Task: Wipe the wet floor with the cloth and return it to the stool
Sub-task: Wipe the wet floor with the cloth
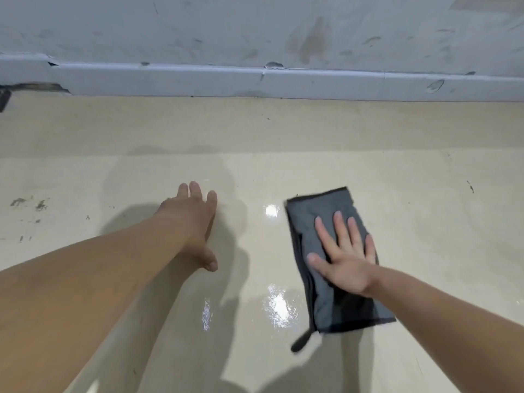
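One cloth [334, 251] lies lengthwise, running near-right to far-left.

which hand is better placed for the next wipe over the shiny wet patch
Right. The right hand presses flat on the folded grey cloth, right beside the glossy wet patch on the beige tiled floor. The left hand rests on bare floor, away from the cloth.

Cloth [334, 251]: flat on floor [425, 194], right of left hand [192, 219]
Right hand [344, 256]: on cloth
Wall [255, 29]: behind floor
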The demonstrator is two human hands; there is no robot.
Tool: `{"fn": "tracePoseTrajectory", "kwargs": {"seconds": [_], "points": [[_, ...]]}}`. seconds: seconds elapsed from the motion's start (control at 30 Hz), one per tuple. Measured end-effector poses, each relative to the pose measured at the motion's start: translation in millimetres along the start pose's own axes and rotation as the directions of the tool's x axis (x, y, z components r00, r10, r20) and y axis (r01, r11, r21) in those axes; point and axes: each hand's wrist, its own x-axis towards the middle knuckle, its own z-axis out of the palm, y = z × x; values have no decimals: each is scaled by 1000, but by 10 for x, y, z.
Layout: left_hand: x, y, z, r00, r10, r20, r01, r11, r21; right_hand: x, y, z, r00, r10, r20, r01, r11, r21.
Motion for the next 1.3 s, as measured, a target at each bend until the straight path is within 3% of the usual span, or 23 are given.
{"fn": "tracePoseTrajectory", "kwargs": {"seconds": [0.13, 0.3, 0.37, 0.47, 0.53, 0.63, 0.8, 1.07, 1.2, 1.3], "points": [[19, -110, 130, 998, 60, -20, -62, 995, -75, 332, -93, -343, 974, 221, -41, -215, 968, 129], [49, -164, 156, 994, 95, -44, -100, 989, -105, 759, -700, -538, 875, 466, -135, -396, 847, 355], [61, -171, 159, 994, 97, -42, -101, 988, -115, 824, -1064, -453, 892, 413, -184, -340, 881, 329], [67, -187, 182, 994, 95, -63, -103, 984, -144, 718, -1416, -154, 969, 40, -243, -33, 999, 32], [62, -188, 192, 993, 84, -80, -96, 984, -148, 602, -1417, -23, 959, -216, -183, 183, 966, -184], [68, -205, 191, 990, 85, -110, -100, 986, -136, 622, -1230, -201, 930, -366, -17, 347, 894, -283], [96, -214, 217, 990, 95, -100, -108, 985, -134, 979, -1239, -650, 933, -347, 96, 359, 883, -302], [152, -236, 196, 988, 141, -69, -148, 982, -117, 1660, -1669, -1199, 983, -159, -94, 142, 976, -166], [155, -236, 186, 988, 147, -45, -151, 983, -109, 1743, -1501, -1288, 972, -172, -159, 155, 981, -117], [158, -231, 169, 990, 140, -25, -142, 987, -70, 1664, -1219, -1206, 963, -98, -252, 86, 995, -59]]}}
